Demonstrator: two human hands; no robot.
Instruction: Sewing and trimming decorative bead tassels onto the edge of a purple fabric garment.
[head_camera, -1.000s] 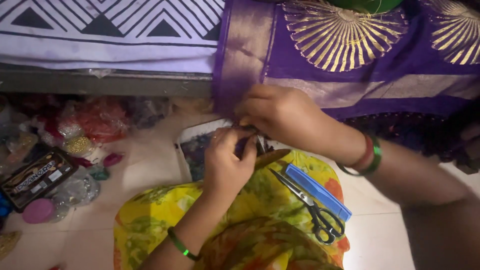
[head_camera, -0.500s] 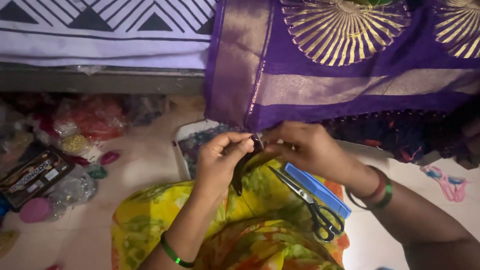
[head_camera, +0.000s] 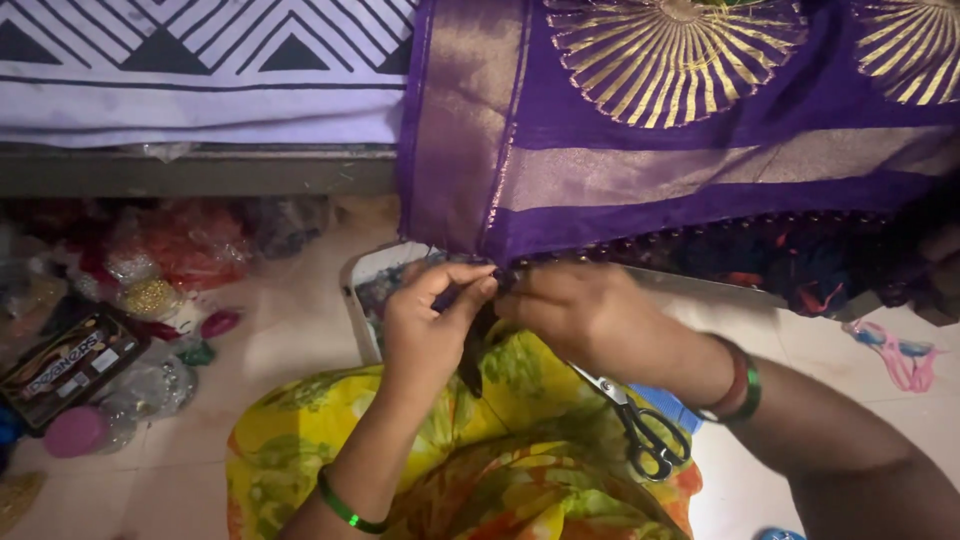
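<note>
Hands have shifted since a second ago: my right hand (head_camera: 585, 315) has dropped from the upper fold of the purple and gold sari (head_camera: 640, 150) to its lower hem, and my left hand (head_camera: 425, 325) now meets it there. Work has moved onto the hem's corner, just above my lap. Left grip is pinched together on a dark tassel thread (head_camera: 473, 350) hanging from that corner; right grip is curled closed on the hem edge, touching the left fingertips. Both wrists are bent inward, forearms converging. Scissors (head_camera: 640, 430) lie untouched on my yellow floral lap cloth (head_camera: 300, 450), beside a blue case (head_camera: 665, 405).
</note>
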